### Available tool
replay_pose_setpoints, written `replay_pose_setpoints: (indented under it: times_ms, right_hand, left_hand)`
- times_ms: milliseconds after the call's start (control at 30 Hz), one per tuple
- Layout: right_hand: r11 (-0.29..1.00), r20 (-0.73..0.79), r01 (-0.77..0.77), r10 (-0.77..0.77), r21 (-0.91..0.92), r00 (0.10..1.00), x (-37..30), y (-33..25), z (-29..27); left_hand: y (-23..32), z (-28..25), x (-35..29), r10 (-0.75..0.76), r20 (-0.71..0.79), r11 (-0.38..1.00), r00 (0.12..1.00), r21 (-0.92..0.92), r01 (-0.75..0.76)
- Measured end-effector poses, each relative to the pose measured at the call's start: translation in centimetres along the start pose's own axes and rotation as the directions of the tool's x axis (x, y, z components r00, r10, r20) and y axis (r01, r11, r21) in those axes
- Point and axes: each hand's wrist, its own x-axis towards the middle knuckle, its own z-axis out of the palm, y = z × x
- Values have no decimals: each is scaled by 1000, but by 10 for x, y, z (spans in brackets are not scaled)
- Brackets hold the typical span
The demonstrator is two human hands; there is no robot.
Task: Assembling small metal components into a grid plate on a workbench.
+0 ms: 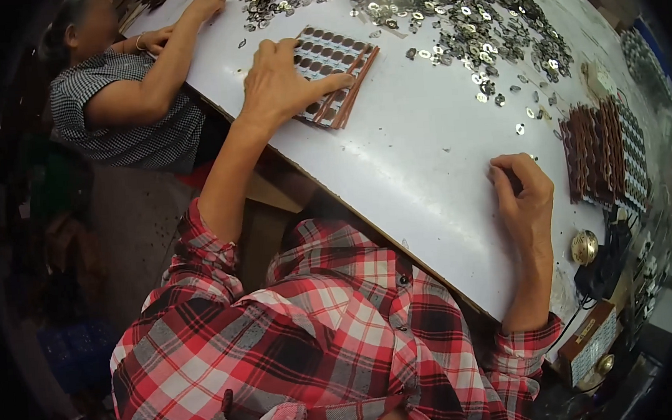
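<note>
My left hand (pixel 276 86) spans a small stack of thin brown-edged boards (pixel 329 47) near the table's left edge. Rows of dark round spots on pale ground cover the top board. The thumb lies across the right side and the fingers hold the far left side; the boards fan out slightly at the right. My right hand (pixel 528 198) rests on the table at the right, its fingers curled and thumb meeting the fingertips. Whatever may be in that pinch is too small to make out. Small loose metal pieces (pixel 519 129) lie just beyond it.
A wide heap of small oval metal pieces (pixel 448 26) spreads over the far part of the white table (pixel 395 175). More brown-edged boards (pixel 605 151) stand stacked at the right, beside a round brass-coloured object (pixel 584 247). Another person (pixel 133 99) sits at the left, arms on the table.
</note>
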Motion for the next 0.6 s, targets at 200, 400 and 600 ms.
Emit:
replay_pose_setpoints:
  times_ms: [200,400,600]
  right_hand:
    - [998,13,-50,50,23,999,1,0,1]
    - [998,-2,-62,62,20,998,2,-1,-3]
    - [997,2,-63,63,-50,998,2,1,-8]
  left_hand:
    - [-62,20,12,-282,145,844,948,-432,317]
    - [-100,7,19,-216,420,431,882,-769,472]
    - [-107,20,25,-111,442,300,890,-839,454]
